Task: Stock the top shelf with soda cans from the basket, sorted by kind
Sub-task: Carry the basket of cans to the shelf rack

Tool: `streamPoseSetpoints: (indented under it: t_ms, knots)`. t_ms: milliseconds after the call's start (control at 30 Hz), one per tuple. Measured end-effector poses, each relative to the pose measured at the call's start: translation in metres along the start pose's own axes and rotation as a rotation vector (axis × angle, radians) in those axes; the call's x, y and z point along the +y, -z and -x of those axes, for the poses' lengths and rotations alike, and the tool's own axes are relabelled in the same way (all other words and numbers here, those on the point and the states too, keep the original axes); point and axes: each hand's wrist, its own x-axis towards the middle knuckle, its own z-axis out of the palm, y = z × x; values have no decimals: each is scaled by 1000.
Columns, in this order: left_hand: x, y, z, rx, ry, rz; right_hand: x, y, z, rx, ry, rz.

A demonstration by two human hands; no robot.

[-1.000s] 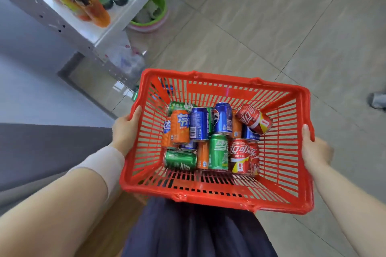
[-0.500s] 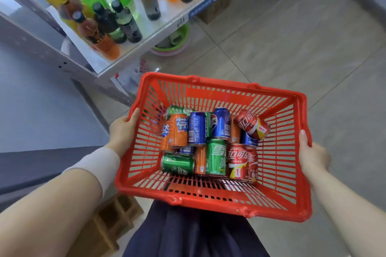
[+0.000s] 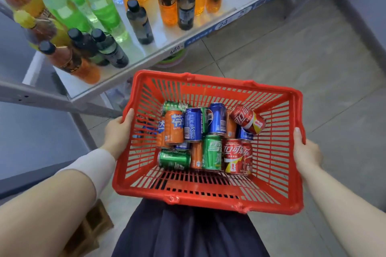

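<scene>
The basket (image 3: 205, 196) is coming closer to the shelf (image 3: 133, 73) of bottles (image 3: 137, 21), its far rim now just beside the shelf's front edge; more bottles are coming into view above the basket.

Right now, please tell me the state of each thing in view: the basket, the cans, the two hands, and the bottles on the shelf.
Red plastic slatted basket: held level, off the floor.
Mixed aluminium soda cans: all lying unsorted in the basket, none removed.
Left hand: closed on the basket's left rim.
Right hand: closed on the basket's right rim.
Capped plastic drink bottles: standing upright on the shelf.
White metal shelf: partly filled, bare at the near corner.
</scene>
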Motion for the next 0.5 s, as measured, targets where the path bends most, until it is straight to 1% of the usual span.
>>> streamPoseSetpoints:
  t_ms: [67,167,267,367,500]
  knots:
    - [11,-7,-6,34,16,0,-13,-1,-21,-25,2,4]
    - [28,-21,-11,93,36,14,-38,0,-59,-98,61,33]
    - [34,-39,-7,163,122,40,-65,-2,-103,-161,138,79]
    - [28,-61,0,256,215,73,-89,-5,-146,-243,259,140]
    - [30,-96,-4,274,305,147,-119,-7,-196,-286,370,241]
